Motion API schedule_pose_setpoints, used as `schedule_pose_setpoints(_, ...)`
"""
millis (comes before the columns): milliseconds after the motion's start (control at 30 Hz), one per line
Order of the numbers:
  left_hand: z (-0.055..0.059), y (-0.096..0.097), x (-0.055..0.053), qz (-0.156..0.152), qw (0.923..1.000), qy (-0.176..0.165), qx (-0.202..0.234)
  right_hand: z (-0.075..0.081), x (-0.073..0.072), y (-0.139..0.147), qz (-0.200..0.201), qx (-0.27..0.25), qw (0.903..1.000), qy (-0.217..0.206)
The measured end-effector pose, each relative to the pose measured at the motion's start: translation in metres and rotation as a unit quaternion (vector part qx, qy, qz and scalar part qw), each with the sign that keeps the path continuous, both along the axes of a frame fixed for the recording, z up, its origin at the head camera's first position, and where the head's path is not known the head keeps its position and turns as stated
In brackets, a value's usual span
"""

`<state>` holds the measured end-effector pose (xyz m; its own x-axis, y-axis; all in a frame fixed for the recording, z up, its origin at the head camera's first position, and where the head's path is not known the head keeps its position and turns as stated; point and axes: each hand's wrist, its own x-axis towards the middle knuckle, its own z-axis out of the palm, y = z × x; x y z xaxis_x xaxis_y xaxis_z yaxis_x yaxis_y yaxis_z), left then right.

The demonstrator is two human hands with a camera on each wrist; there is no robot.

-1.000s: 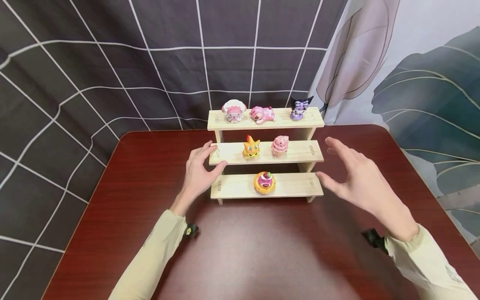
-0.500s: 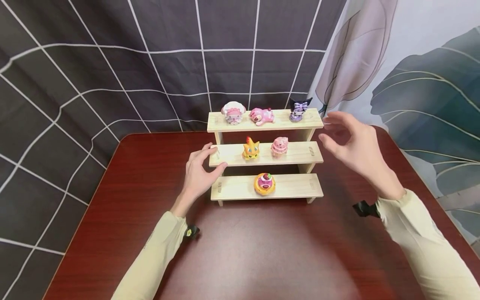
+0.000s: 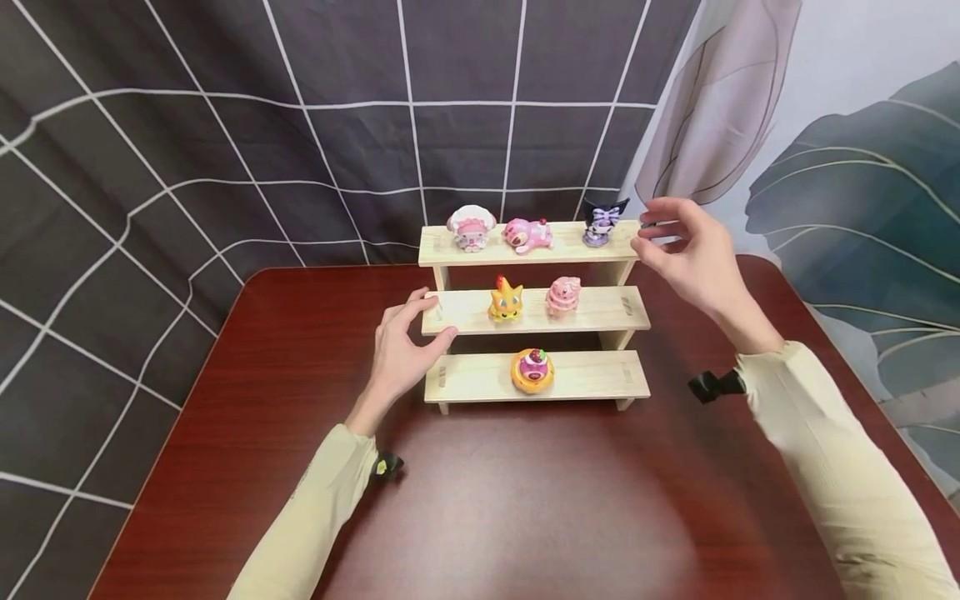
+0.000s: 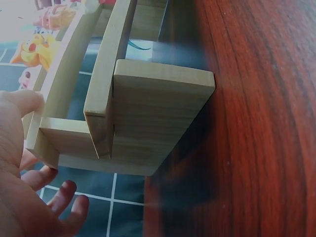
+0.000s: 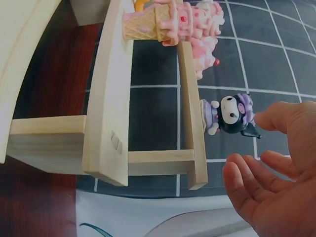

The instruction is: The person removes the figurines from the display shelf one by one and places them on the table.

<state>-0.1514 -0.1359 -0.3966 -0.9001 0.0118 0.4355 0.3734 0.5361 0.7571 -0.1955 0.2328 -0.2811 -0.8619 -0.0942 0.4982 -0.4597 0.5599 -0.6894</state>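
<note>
A three-tier wooden display shelf [image 3: 465, 377] stands on the table. My left hand [image 3: 402, 350] holds the left end of its middle tier, thumb at the front edge and fingers at the far side; in the left wrist view the outer fingers [image 4: 76, 213] are loose beyond the wood. At the right end of the top tier, my right hand [image 3: 697, 258] hovers with thumb and fingers apart, nothing between them. Just left of those fingertips sits a black-and-purple figurine [image 3: 601, 223] with pointed ears. The right wrist view shows this figurine [image 5: 229, 116] close to the thumb.
A white-hatted pink figurine [image 3: 471, 230] and a pink lying bear figurine [image 3: 528, 235] share the top tier. The middle one carries a yellow figurine [image 3: 506, 302] and a pink ice-cream-cone figurine [image 3: 563, 297]. A round orange-based figurine [image 3: 532, 372] sits lowest. Dark checked curtain [image 3: 360, 142] hangs behind.
My right hand has moved up and inward, from beside the lower tiers to the right end of the top tier, its fingers drawing closer together. The left hand and figurines stay put.
</note>
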Motion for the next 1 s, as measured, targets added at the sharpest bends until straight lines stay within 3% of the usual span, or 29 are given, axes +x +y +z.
schedule_pose_setpoints(433, 0.001, 0.001, 0.001, 0.003, 0.9999, -0.009, 0.004, 0.002, -0.022, -0.007, 0.037, -0.014, 0.9974, -0.061)
schedule_pose_setpoints(600, 0.001, 0.001, 0.002, 0.004, 0.9999, -0.013, 0.005, 0.002, -0.027, -0.009, 0.036, 0.002, 0.9964, -0.077)
schedule_pose_setpoints(1000, 0.001, 0.001, 0.001, 0.005, 0.9999, -0.016, 0.000, 0.002, -0.034, -0.014, 0.053, -0.020, 0.9935, -0.099)
